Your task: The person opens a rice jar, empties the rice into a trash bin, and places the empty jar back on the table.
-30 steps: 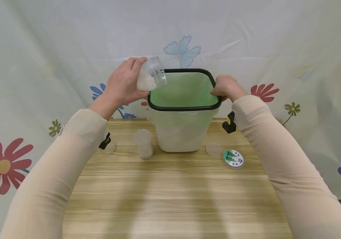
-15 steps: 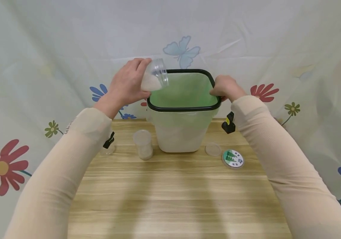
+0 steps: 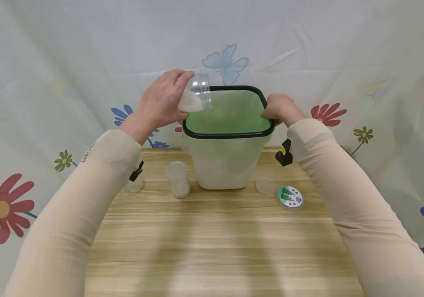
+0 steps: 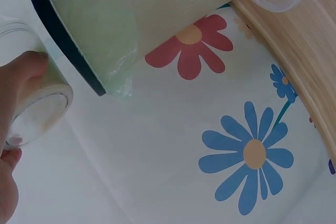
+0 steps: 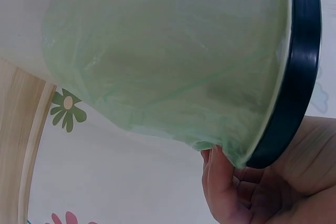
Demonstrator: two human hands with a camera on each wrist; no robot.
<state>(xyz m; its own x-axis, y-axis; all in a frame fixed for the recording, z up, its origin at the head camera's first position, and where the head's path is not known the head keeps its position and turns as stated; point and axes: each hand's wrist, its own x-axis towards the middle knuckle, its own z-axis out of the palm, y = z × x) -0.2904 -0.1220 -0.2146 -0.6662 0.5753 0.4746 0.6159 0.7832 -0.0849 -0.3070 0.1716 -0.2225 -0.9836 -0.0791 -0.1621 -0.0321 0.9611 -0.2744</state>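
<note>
My left hand (image 3: 161,99) grips a clear plastic jar (image 3: 198,94) and holds it tipped on its side, mouth pointing right, at the left rim of a trash can. White stuff, grainy in look, lies along the jar's lower side. The trash can (image 3: 223,171) is whitish, lined with a thin green bag (image 3: 230,111) under a black rim ring (image 3: 230,135). My right hand (image 3: 282,108) grips the rim's right side. In the right wrist view its fingers (image 5: 218,177) curl under the ring (image 5: 299,77), against the bag's folded-over edge.
On the wooden table (image 3: 212,239), a lidded clear jar (image 3: 178,179) stands left of the can. A clear lid (image 3: 265,185) and a round green-and-white labelled lid (image 3: 290,196) lie to its right. Another clear round piece (image 3: 133,187) sits under my left wrist. A flower-printed curtain (image 3: 152,33) hangs behind.
My left hand has shifted right with the jar, bringing its mouth farther over the can's left rim, and the jar lies more level. The right hand and the can stay nearly still.
</note>
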